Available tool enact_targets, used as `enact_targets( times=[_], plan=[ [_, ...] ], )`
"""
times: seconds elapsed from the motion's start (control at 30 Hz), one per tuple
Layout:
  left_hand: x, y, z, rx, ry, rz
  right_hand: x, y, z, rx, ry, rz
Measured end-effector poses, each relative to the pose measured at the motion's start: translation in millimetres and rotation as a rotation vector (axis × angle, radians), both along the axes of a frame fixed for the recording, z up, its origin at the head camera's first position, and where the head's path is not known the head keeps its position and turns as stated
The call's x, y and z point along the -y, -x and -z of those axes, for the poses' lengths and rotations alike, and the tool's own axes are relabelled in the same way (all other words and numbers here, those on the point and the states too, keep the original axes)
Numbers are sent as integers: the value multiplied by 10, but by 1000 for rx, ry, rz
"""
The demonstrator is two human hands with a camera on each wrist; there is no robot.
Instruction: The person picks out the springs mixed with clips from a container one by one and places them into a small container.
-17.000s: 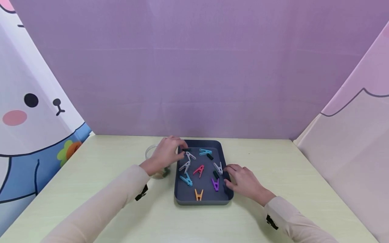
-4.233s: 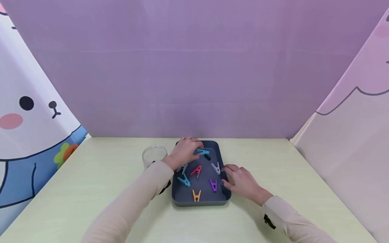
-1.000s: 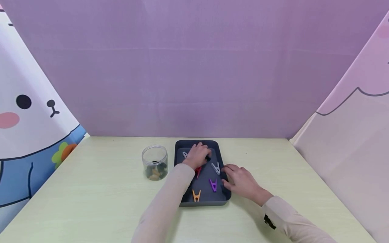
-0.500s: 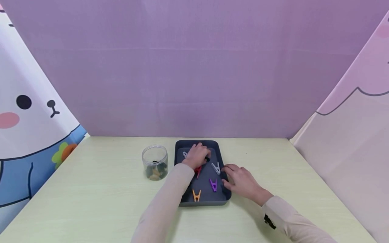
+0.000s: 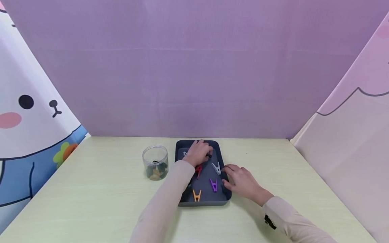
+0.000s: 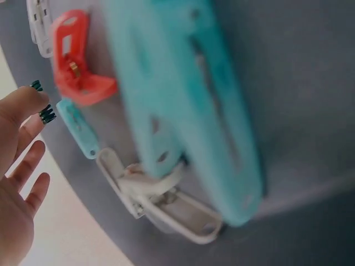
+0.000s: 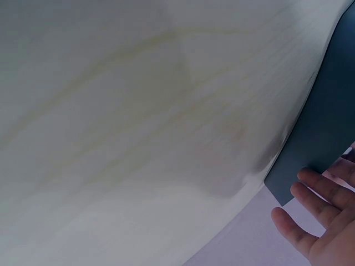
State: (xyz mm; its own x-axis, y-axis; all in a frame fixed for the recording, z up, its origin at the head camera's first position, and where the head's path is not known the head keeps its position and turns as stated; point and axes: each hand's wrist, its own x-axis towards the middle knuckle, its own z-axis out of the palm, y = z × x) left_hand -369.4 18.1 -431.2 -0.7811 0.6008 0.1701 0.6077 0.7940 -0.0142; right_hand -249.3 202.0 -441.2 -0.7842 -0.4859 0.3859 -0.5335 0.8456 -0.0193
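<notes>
My left hand [image 5: 197,154] is over the far half of a dark grey tray [image 5: 209,203]. In the left wrist view, thumb and index finger pinch a small dark green ridged piece [image 6: 47,114], the other fingers loosely extended. Below that hand lie a red clothespin [image 5: 199,167], light blue clothespins [image 6: 222,144] and white ones, partly hidden by the arm in the head view. My right hand [image 5: 243,182] rests at the tray's right rim, its fingers relaxed against the outer wall. Near it lie a white clothespin [image 5: 217,168] and a purple clothespin [image 5: 214,185].
A clear round jar [image 5: 155,157] stands left of the tray, with dark green and tan pieces inside. An orange clothespin [image 5: 197,195] lies near the tray's front edge. Behind the pale table [image 5: 100,189] hangs a purple cloth [image 5: 194,67].
Over the past half second my left hand shifts slightly away and right with the green piece. Compared with 17 seconds ago, the dark green piece beside the purple clothespin is gone. The right hand stays put.
</notes>
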Motion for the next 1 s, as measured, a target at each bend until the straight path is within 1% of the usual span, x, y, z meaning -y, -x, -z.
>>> enact_targets(
  times=[0.2, 0.37, 0.47, 0.57, 0.73, 1.0],
  plan=[
    [8, 2, -157, 3, 23, 16, -5, 1, -10, 26, -3, 7],
    [29, -19, -253, 7, 7, 30, -10, 4, -4, 26, -18, 12],
    [37, -43, -311, 22, 2, 31, -11, 3, -2, 24, -24, 13],
    [44, -70, -364, 38, 10, 34, -16, 1, 6, 19, -24, 14],
    [73, -109, -436, 42, 31, 43, -16, 2, 20, 8, -18, 9],
    [215, -183, -541, 59, 0, 64, -6, -1, 6, 5, -2, 4]
  ],
)
